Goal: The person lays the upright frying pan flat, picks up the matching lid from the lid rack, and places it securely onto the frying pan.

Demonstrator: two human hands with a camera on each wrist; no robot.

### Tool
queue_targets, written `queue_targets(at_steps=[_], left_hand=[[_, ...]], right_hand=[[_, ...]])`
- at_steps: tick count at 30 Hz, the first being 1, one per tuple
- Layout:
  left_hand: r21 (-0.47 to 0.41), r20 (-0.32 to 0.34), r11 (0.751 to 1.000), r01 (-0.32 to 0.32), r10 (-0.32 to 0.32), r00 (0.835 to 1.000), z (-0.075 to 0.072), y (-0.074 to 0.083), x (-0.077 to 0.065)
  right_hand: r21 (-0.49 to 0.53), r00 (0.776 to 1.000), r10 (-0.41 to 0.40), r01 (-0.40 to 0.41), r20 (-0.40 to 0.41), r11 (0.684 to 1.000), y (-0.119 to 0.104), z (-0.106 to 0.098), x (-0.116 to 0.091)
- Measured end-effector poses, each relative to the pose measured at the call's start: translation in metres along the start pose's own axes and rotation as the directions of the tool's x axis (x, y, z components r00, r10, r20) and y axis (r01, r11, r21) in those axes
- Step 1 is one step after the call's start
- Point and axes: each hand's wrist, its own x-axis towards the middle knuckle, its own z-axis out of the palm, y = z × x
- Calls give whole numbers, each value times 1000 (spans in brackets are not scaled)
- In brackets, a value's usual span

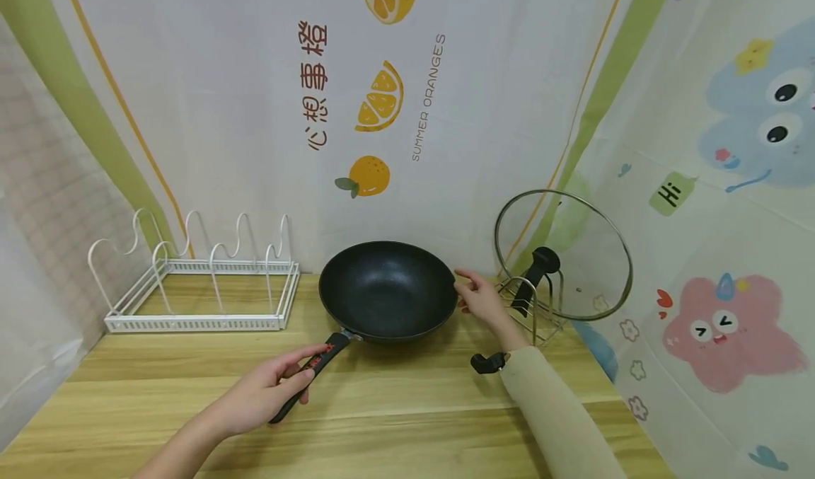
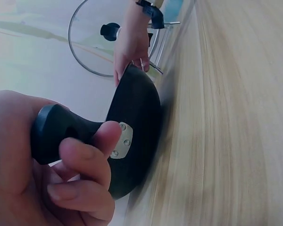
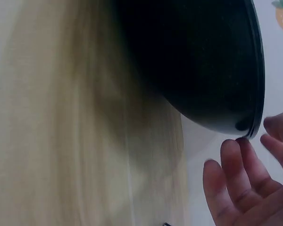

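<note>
A black wok (image 1: 388, 288) with a flared bowl is at the middle of the wooden table, its handle slanting toward the near left. My left hand (image 1: 264, 394) grips that black handle (image 1: 327, 351), which has red lettering; the left wrist view shows the fingers curled round it and a riveted metal bracket (image 2: 123, 141) at the joint. On the far right side of the bowl, my right hand (image 1: 482, 302) touches the rim with its fingertips (image 3: 231, 146). Those fingers are spread and fairly straight. In the right wrist view, the wok's dark underside tilts over the table.
At the left stands a white wire rack (image 1: 197, 320) with several wavy dividers. A glass lid (image 1: 592, 252) with a black knob leans upright in a metal wire rack (image 1: 531, 302) behind my right forearm. Printed cloths (image 1: 255, 111) hang behind and on the right.
</note>
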Motion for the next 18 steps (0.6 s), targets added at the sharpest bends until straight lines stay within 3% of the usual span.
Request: queue_targets(at_steps=[7, 14, 18], left_hand=[[13, -29, 1000, -21, 21, 999, 2, 0, 1], [7, -42, 1000, -4, 5, 999, 2, 2, 0], [12, -44, 1000, 0, 1, 999, 3, 2, 0]], right_hand=[[-33, 1000, 18, -18, 16, 999, 3, 3, 8], [36, 1000, 3, -3, -10, 999, 4, 8, 10], [19, 1000, -12, 13, -17, 1000, 4, 10, 10]])
